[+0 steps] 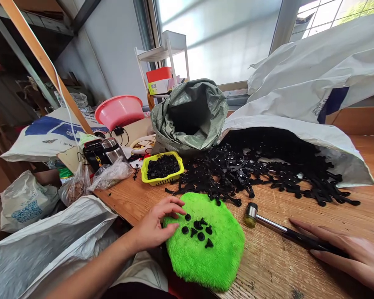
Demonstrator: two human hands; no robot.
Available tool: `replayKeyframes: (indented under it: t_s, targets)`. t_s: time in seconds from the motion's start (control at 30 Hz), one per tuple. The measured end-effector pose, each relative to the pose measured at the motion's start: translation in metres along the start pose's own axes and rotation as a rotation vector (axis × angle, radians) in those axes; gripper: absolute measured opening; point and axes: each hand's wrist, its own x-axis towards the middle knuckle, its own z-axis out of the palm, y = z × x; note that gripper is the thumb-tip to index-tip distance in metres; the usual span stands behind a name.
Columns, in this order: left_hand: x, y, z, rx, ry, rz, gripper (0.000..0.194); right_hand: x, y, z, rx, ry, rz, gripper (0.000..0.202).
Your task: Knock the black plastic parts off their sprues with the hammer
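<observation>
A bright green fuzzy pad lies at the table's front edge. Several small black plugs, with round heads and short stems, are scattered on it. My left hand hovers at the pad's left side, thumb and fingers apart beside the plugs, with nothing visible between them. To the right, a small hammer with a metal head and a yellowish face lies on the wood. My right hand is over its black handle, fingers stretched out along both sides; how firmly it touches the handle is unclear.
Behind the pad, a yellow basket holds more small black parts. Flat black pieces spill from a white sack. A grey-green sack stands open at the back. A steel flask and plastic bags are at left.
</observation>
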Motion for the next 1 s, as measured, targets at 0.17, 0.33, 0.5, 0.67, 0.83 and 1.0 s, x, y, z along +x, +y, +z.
replayKeyframes:
  t_s: [0.17, 0.33, 0.5, 0.67, 0.83, 1.0]
  targets:
    - [0.001, 0.013, 0.005, 0.117, 0.153, 0.01, 0.011, 0.002, 0.013, 0.005, -0.003, -0.028, -0.037, 0.045]
    - [0.01, 0.031, 0.019, 0.341, 0.101, 0.096, 0.01, 0.003, 0.029, 0.012, -0.01, -0.053, -0.019, 0.054]
    - [0.023, 0.03, 0.025, 0.371, 0.082, 0.034, 0.016, 0.002, 0.023, 0.008, -0.03, -0.092, 0.02, 0.056]
    - [0.022, 0.031, 0.019, 0.342, 0.089, 0.04, 0.014, 0.002, 0.015, 0.005, -0.039, -0.128, 0.065, 0.059]
    - [0.015, 0.033, 0.016, 0.373, -0.012, 0.062, 0.007, 0.002, 0.01, 0.004, -0.048, -0.14, 0.088, 0.061]
    - [0.015, 0.034, 0.017, 0.385, -0.066, 0.038, 0.01, 0.002, -0.003, -0.003, -0.057, -0.138, 0.109, 0.061]
